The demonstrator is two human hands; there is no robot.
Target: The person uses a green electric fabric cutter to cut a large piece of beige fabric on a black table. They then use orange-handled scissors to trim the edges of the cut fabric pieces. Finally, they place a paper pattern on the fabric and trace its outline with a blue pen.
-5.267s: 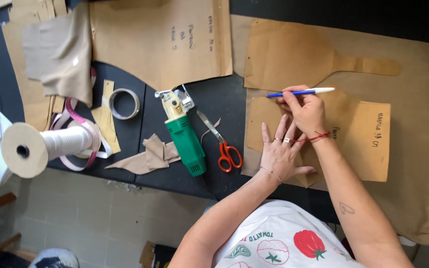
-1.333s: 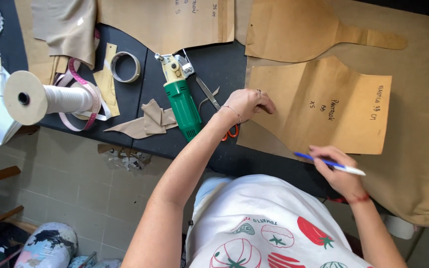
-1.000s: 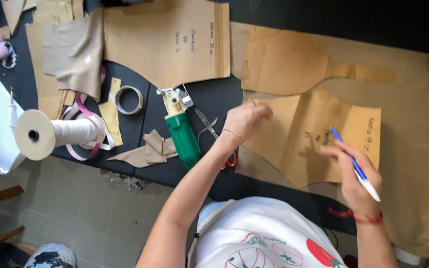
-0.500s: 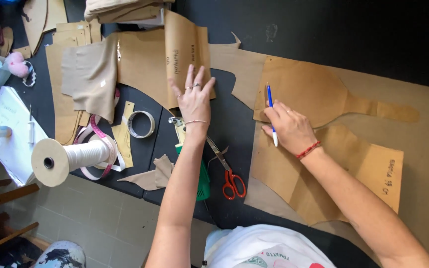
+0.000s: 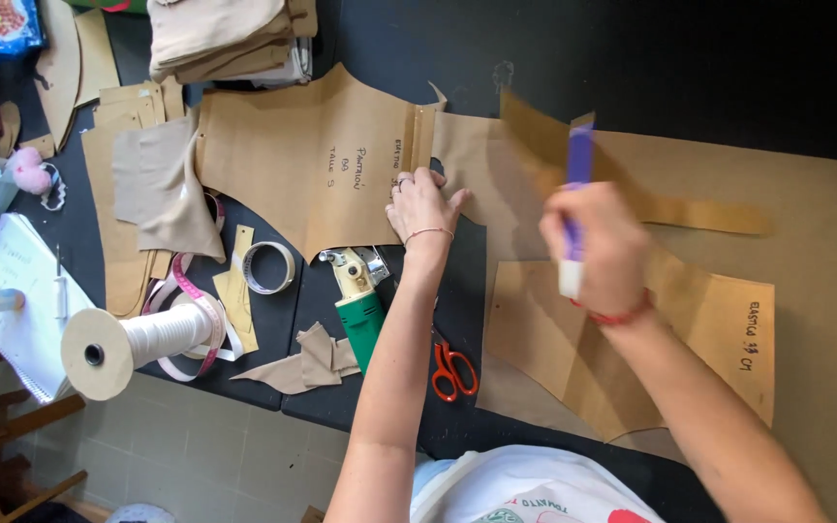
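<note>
Our left hand [image 5: 420,205] rests flat, grasping nothing, on the brown paper pattern [image 5: 312,165]. Right of it, our blurred right hand [image 5: 595,242] clenches a blue pen [image 5: 577,184], tip hidden.

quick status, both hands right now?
Left hand: open, flat on the brown paper pattern piece.
Right hand: closed around a blue pen, blurred, above the pattern pieces.

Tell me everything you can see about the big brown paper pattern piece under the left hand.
The paper pattern piece is a large sheet of tan kraft paper lying flat on the dark table. Its outline is shaped, with a curved notch in the top edge and a folded strip down the right edge. Handwritten marks run sideways near that fold. The left hand presses flat on its lower right corner.
</note>
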